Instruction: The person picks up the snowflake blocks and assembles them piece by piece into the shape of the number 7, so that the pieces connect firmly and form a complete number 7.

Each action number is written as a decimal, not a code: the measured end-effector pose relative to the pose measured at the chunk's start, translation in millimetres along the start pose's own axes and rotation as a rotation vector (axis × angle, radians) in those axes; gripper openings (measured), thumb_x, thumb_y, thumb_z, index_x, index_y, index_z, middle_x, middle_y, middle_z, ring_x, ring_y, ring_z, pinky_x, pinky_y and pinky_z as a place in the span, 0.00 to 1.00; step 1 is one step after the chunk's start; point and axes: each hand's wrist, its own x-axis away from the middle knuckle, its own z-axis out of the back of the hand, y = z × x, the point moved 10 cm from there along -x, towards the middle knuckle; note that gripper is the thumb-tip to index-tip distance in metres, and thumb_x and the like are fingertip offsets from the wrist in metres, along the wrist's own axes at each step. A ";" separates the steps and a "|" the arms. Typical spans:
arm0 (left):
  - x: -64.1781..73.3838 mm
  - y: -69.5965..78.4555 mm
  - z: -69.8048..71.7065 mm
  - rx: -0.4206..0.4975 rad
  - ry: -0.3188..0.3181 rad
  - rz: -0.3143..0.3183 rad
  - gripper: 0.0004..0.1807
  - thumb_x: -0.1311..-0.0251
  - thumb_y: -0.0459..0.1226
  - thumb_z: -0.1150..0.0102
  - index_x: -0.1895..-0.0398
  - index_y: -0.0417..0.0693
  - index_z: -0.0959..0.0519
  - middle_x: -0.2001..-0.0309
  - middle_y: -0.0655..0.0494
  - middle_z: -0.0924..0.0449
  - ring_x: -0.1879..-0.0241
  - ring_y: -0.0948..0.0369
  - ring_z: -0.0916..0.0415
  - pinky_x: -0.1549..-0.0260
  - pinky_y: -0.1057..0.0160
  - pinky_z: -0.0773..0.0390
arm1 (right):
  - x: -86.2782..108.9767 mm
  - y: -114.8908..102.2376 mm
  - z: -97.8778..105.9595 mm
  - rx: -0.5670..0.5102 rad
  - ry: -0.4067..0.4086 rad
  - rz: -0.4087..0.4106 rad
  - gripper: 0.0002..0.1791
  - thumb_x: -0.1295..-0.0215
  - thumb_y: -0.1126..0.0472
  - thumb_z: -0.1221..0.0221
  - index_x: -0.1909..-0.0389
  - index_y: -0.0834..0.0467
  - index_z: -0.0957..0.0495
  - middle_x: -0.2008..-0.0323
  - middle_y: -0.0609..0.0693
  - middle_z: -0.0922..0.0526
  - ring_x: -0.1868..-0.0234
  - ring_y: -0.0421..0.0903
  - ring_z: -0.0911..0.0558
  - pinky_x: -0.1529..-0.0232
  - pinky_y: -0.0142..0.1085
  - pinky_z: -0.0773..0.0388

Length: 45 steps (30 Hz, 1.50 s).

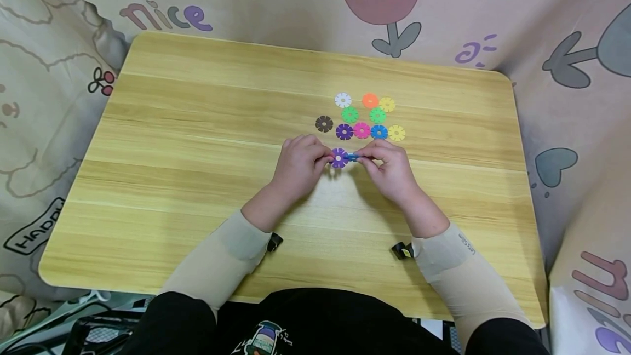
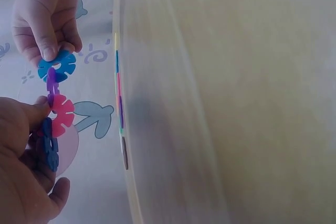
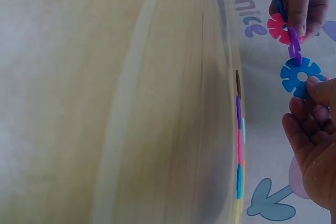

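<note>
A short chain of slotted plastic snowflake discs is held up between both hands, above the table. Thumb and finger of the left hand pinch the pink disc, and a dark blue disc hangs beside it, close to the curled fingers. The purple disc, seen face-on in the head view, sits slotted between the pink one and a lighter blue disc. That blue disc's outer edge is pinched by the right hand. In the head view it appears edge-on.
Just beyond the hands, several loose discs lie flat on the wooden table: white, orange, brown, pink, plus green, yellow, purple and blue ones. A printed curtain surrounds the table's back and sides.
</note>
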 end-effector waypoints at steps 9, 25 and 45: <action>0.3 2.7 1.4 -0.009 0.028 -0.027 0.05 0.31 0.38 0.31 0.60 0.47 0.09 0.62 0.57 0.16 0.58 0.56 0.22 0.52 0.52 0.29 | 0.6 -1.7 -1.1 -0.012 -0.002 0.012 0.06 0.38 0.78 0.31 0.63 0.68 0.11 0.65 0.59 0.12 0.63 0.54 0.15 0.57 0.27 0.23; -4.4 3.7 -4.0 -0.041 -0.015 -0.009 0.07 0.29 0.40 0.32 0.57 0.49 0.10 0.60 0.58 0.17 0.57 0.56 0.24 0.49 0.52 0.30 | 0.0 -1.8 3.8 0.004 0.032 0.024 0.07 0.40 0.80 0.31 0.62 0.69 0.11 0.67 0.58 0.13 0.65 0.53 0.17 0.60 0.26 0.25; -3.1 12.9 -11.8 -0.083 -0.062 -0.018 0.07 0.28 0.42 0.32 0.56 0.52 0.09 0.57 0.59 0.12 0.51 0.55 0.19 0.46 0.48 0.33 | -0.1 -3.0 -13.2 -0.019 -0.028 0.007 0.06 0.39 0.77 0.29 0.62 0.68 0.13 0.63 0.57 0.12 0.60 0.54 0.12 0.52 0.39 0.14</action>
